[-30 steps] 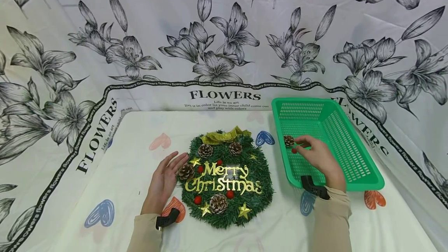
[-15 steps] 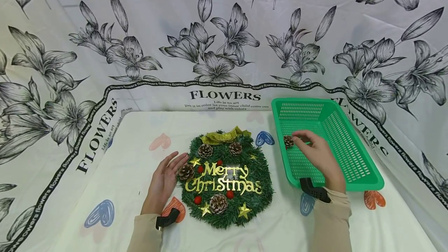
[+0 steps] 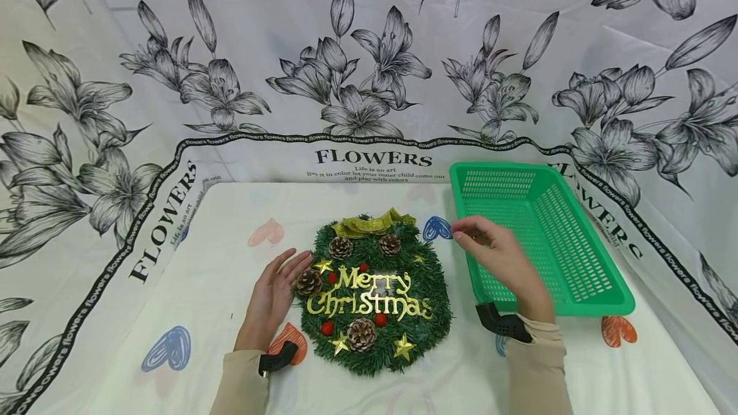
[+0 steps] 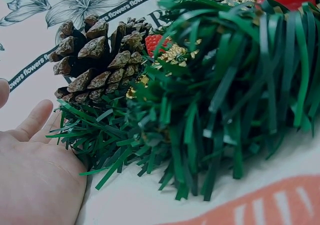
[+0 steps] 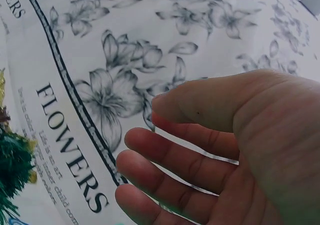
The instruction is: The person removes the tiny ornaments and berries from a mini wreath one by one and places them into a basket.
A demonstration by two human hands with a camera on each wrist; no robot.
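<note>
Now the right hand [image 3: 501,258], loosely curled, nothing visible held, shifts past basket's [image 3: 594,309] edge, bringing wreath [image 3: 376,303] nearer; left hand [image 3: 270,293] relaxed

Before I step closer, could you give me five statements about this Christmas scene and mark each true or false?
1. The wreath carries gold lettering reading Merry Christmas. True.
2. The left hand is inside the basket. False: it is beside the wreath.
3. The basket stands to the right of the wreath. True.
4. The bow on the wreath is blue. False: it is gold.
5. A pinecone on the wreath lies near the left hand. True.
</note>
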